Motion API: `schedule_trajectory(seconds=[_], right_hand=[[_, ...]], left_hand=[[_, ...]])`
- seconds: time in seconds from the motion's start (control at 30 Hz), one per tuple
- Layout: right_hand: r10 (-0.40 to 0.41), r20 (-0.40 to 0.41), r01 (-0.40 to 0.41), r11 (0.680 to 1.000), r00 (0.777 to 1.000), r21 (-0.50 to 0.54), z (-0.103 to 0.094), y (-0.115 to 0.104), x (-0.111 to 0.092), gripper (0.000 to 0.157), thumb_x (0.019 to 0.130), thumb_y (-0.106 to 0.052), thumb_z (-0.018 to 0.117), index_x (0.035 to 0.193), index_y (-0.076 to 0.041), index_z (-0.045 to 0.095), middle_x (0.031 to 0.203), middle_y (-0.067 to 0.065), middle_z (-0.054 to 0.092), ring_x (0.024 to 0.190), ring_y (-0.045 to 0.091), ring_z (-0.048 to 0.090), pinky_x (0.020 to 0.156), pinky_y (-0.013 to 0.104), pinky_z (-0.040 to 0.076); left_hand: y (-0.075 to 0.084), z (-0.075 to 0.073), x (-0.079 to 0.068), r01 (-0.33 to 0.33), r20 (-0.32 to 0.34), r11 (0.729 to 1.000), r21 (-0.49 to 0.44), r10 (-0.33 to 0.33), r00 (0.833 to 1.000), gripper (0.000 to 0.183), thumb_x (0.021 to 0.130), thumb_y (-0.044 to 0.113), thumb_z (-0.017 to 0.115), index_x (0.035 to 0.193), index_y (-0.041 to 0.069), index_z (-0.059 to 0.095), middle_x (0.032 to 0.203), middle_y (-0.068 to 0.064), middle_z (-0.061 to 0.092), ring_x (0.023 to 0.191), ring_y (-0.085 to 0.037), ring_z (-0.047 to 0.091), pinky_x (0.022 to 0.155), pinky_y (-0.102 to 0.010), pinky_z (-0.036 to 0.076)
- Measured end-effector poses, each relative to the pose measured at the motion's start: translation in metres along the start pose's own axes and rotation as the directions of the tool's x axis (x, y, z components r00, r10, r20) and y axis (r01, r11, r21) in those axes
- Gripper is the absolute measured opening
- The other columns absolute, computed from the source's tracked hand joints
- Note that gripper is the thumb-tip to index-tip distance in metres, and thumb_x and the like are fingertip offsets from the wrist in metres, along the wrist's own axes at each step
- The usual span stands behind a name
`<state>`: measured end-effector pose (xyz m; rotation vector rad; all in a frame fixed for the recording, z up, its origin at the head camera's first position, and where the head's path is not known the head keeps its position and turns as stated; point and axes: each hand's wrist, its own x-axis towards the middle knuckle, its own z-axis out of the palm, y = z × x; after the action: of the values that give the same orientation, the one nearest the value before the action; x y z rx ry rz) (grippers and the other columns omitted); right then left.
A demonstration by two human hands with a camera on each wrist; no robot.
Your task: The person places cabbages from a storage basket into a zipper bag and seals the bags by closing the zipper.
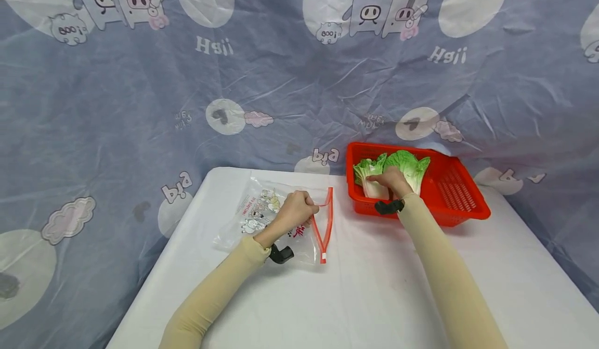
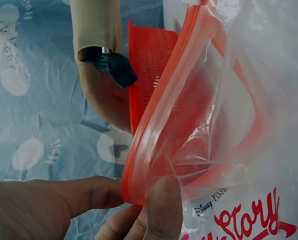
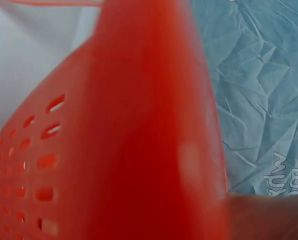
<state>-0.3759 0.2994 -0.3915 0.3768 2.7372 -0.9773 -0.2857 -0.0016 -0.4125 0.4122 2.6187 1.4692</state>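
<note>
In the head view, my left hand (image 1: 298,208) pinches the red zip edge of a clear zip bag (image 1: 269,219) lying on the white table. In the left wrist view, thumb and fingers hold that edge, and the mouth of the bag (image 2: 189,100) gapes. My right hand (image 1: 395,181) reaches over the front rim of a red basket (image 1: 468,203) and holds a small napa cabbage (image 1: 374,189), one digit across it, the other fingers mostly hidden. Beside it leans a second napa cabbage (image 1: 408,166). The basket wall (image 3: 149,125) blocks most of the right wrist view.
The white table (image 1: 327,307) stretches out in front of both forearms. A blue-grey printed cloth (image 1: 281,78) hangs close behind the table and the basket. The slotted right side of the basket rises beside the cabbages.
</note>
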Motion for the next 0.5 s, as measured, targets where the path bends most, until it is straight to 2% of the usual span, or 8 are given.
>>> schedule_trajectory(seconds=[0.1,0.17,0.3,0.37,0.5], right_hand=[[-0.017,0.001,0.017,0.999,1.000,-0.051,0.001,0.001,0.003,0.045,0.087,-0.040,0.068,0.065,-0.006,0.049,0.055,0.012,0.054,0.067,0.042,0.067,0.060,0.045,0.057],[-0.053,-0.029,0.050,0.995,0.998,-0.088,0.003,0.000,0.002,0.045,0.086,-0.040,0.070,0.066,-0.006,0.048,0.057,0.011,0.053,0.065,0.042,0.065,0.057,0.041,0.056],[-0.118,-0.074,0.110,0.988,0.990,-0.111,0.010,0.002,0.002,0.048,0.084,-0.042,0.072,0.083,0.002,0.052,0.072,0.010,0.049,0.066,0.031,0.056,0.055,0.031,0.047],[-0.129,-0.089,0.118,0.987,0.988,-0.112,0.013,0.004,0.001,0.051,0.083,-0.044,0.072,0.090,0.004,0.053,0.078,0.010,0.048,0.070,0.025,0.050,0.057,0.028,0.041],[-0.105,-0.121,0.094,0.991,0.987,-0.095,0.014,0.008,0.001,0.049,0.082,-0.045,0.071,0.086,0.001,0.055,0.078,0.011,0.052,0.071,0.026,0.053,0.056,0.028,0.041]], left_hand=[[-0.001,0.001,0.001,-0.009,-0.005,1.000,0.017,0.009,1.000,0.014,0.085,0.011,0.067,0.075,0.004,0.060,0.057,-0.004,0.062,0.051,-0.025,0.067,0.046,-0.027,0.053],[-0.001,0.001,0.001,-0.009,-0.004,1.000,0.007,0.010,1.000,0.014,0.085,0.010,0.067,0.075,0.004,0.059,0.057,-0.004,0.062,0.054,-0.030,0.069,0.049,-0.032,0.056],[-0.001,0.002,0.002,-0.007,0.000,1.000,-0.006,0.007,1.000,0.013,0.085,0.009,0.066,0.076,0.003,0.059,0.059,-0.004,0.062,0.055,-0.030,0.069,0.054,-0.040,0.058],[-0.002,0.001,0.001,-0.005,0.003,1.000,0.001,0.005,1.000,0.013,0.085,0.009,0.067,0.076,0.004,0.060,0.061,-0.004,0.063,0.053,-0.027,0.068,0.052,-0.037,0.057],[-0.003,0.000,0.001,0.001,0.003,0.999,0.033,-0.001,1.000,0.014,0.086,0.011,0.068,0.075,0.005,0.061,0.061,-0.005,0.064,0.052,-0.025,0.068,0.045,-0.025,0.052]])
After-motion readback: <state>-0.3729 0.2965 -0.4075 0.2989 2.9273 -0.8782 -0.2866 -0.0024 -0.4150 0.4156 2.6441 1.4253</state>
